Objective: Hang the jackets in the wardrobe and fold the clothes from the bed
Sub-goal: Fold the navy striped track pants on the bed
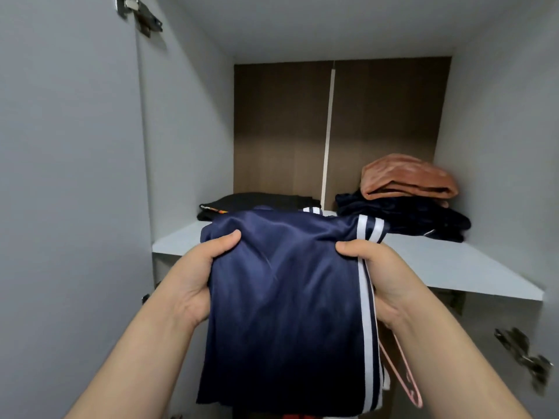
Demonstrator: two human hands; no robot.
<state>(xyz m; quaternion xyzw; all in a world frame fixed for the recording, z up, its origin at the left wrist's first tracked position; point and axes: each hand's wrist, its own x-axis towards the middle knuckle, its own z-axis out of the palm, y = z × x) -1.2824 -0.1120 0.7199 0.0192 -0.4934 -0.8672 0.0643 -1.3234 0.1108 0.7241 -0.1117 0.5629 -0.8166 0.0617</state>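
I hold a folded navy garment with white side stripes [287,291] in front of the wardrobe shelf [447,267]. My left hand [199,273] grips its left edge, thumb on top. My right hand [384,273] grips the right edge by the stripes. The garment's far end reaches over the shelf's front edge. On the shelf lie a folded black garment [257,202] at the back left and a dark navy pile [402,217] at the back right with a folded orange-brown garment [405,178] on top.
A pink hanger [405,373] hangs below the shelf at the right. The grey open door [69,176] stands close on the left with a metal hinge [142,16] at its top. Another hinge [523,355] sits low right. Brown back panels close the compartment.
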